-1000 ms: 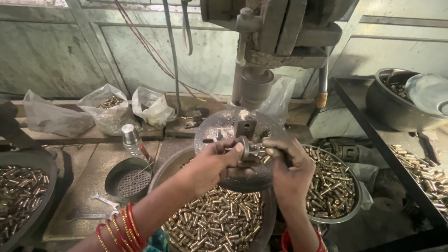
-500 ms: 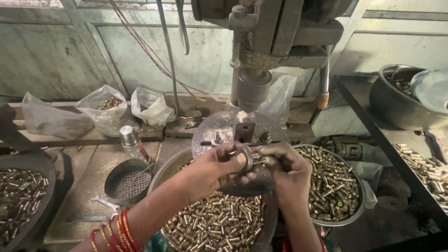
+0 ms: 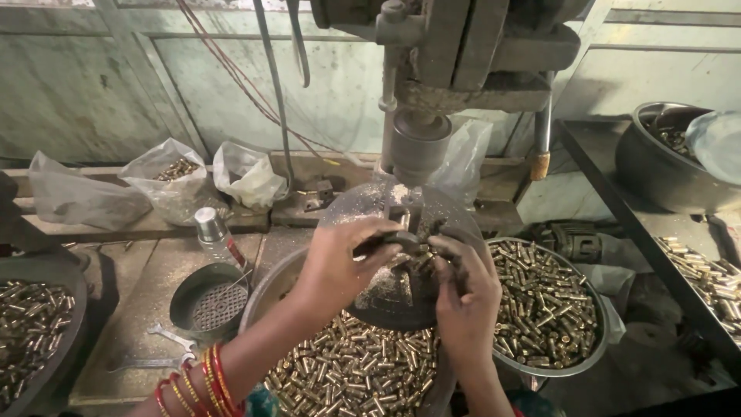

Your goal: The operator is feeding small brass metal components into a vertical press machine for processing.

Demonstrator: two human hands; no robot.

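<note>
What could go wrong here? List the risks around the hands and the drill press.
1. Both the left hand and right hand work on the round table right under the drill chuck; fingers could get caught.
2. The bangles might snag.
3. Small brass parts heaped in the bowl could spill.

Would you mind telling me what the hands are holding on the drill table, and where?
Both the left hand and the right hand pinch a small dark part at its ends; exact grip cannot be told.
</note>
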